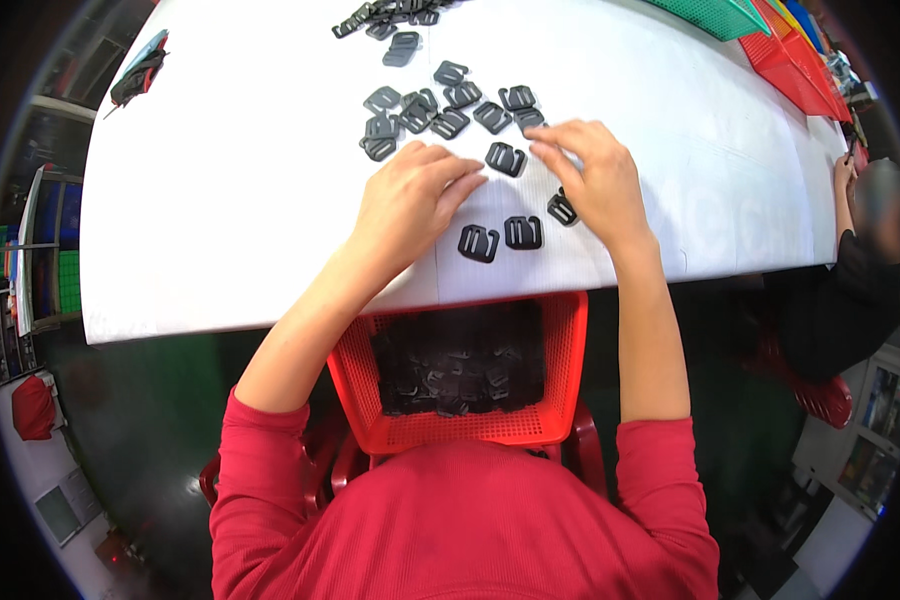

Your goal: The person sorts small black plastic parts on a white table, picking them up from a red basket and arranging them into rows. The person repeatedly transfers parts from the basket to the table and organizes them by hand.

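Observation:
Between my two hands a black plastic strap buckle [505, 159] lies on the white table, with slots and a hooked open side. My left hand [410, 195] hovers just left of it, thumb and fingertips slightly apart and nothing between them. To its right, my right hand [598, 185] has its thumb and index finger parted, also with nothing in them. Partly under my right hand lies another buckle [562, 207]. Nearer to me are two more, a left buckle [478, 243] and a right buckle [523, 233]. Several loose buckles [450, 123] are scattered beyond my hands.
A red perforated basket [560, 370] with many black buckles stands below the table's near edge. More buckles [400, 12] are piled at the far edge. A green basket [715, 15] and a red basket [795, 75] stand far right. Another person [840, 290] sits at the right.

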Demonstrator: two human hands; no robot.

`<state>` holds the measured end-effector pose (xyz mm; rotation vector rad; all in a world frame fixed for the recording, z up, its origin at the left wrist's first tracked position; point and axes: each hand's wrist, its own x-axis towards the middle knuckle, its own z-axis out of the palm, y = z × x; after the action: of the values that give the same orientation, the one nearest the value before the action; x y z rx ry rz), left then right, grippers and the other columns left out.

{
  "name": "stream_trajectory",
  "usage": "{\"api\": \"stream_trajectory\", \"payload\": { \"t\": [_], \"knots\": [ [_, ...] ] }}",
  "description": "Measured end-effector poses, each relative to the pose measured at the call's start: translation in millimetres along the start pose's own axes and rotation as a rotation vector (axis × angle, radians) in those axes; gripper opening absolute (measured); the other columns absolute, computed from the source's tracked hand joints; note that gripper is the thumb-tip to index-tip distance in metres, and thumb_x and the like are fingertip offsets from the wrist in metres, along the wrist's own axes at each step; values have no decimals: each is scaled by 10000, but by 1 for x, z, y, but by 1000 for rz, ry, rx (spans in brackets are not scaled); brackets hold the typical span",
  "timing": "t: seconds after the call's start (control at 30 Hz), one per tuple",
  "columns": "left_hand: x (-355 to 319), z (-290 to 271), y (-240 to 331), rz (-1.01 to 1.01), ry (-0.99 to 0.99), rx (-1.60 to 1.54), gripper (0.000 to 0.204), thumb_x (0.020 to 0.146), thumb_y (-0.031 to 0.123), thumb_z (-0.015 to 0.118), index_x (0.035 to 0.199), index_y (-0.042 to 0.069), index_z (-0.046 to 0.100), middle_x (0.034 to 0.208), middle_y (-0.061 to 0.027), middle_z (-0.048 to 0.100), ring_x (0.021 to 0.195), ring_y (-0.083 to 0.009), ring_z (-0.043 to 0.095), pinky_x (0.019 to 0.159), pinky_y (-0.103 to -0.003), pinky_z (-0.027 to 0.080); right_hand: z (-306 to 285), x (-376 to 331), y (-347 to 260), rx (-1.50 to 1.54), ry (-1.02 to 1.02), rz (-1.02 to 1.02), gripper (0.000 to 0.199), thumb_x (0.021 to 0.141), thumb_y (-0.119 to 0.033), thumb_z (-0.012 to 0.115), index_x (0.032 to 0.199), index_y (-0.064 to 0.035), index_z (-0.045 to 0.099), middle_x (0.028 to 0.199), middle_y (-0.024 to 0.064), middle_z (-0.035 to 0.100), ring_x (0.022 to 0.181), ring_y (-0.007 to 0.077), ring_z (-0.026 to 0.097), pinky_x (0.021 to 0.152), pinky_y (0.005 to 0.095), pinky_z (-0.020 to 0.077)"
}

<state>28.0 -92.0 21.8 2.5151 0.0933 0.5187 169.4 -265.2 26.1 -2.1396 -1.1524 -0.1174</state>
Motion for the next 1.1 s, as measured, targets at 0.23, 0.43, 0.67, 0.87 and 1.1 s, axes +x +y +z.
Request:
{"api": "stream_trajectory", "payload": {
  "t": [0.23, 0.43, 0.67, 0.87, 1.1],
  "knots": [
    [47, 29, -21, 71, 89, 261, 259, 868, 136, 656, 1113, 62, 702, 1123, -59, 669, 996, -260, 595, 877, -370, 492, 34, 58, 39, -225, -33, -134, 196, 863, -235, 671, 1013, -132, 743, 941, 21, 720, 945, 239, 634, 829, 381, 506],
    [38, 5, -39, -41, 134, 224, 223, 874, 118, 663, 1087, 89, 724, 1103, -30, 678, 980, -224, 596, 863, -342, 498, 4, 59, 42, -297, -34, 203, 257, 830, -239, 718, 1067, -142, 738, 983, 41, 704, 953, 242, 625, 824, 350, 503],
    [52, -2, -43, -85, 166, 230, 198, 871, 126, 669, 1055, 103, 740, 1080, -21, 683, 970, -222, 597, 846, -343, 497, 38, 70, 27, -100, -37, -194, 245, 826, -219, 723, 1062, -155, 737, 1074, 18, 688, 1003, 235, 605, 872, 347, 491],
    [34, 7, -41, 10, 157, 308, 221, 859, 166, 685, 1063, 94, 728, 1056, -25, 669, 971, -222, 587, 833, -355, 487, 60, 77, 18, -167, -104, -291, 195, 849, -229, 707, 1021, -148, 753, 977, 14, 720, 986, 205, 620, 884, 335, 477],
    [27, 17, -33, 144, 130, 287, 228, 838, 198, 714, 1038, 90, 729, 1010, -32, 658, 939, -214, 583, 812, -349, 483, 25, 81, 29, -173, -200, 120, 201, 865, -264, 676, 1002, -138, 750, 964, 33, 710, 1010, 232, 616, 839, 403, 464]
  ]
}}
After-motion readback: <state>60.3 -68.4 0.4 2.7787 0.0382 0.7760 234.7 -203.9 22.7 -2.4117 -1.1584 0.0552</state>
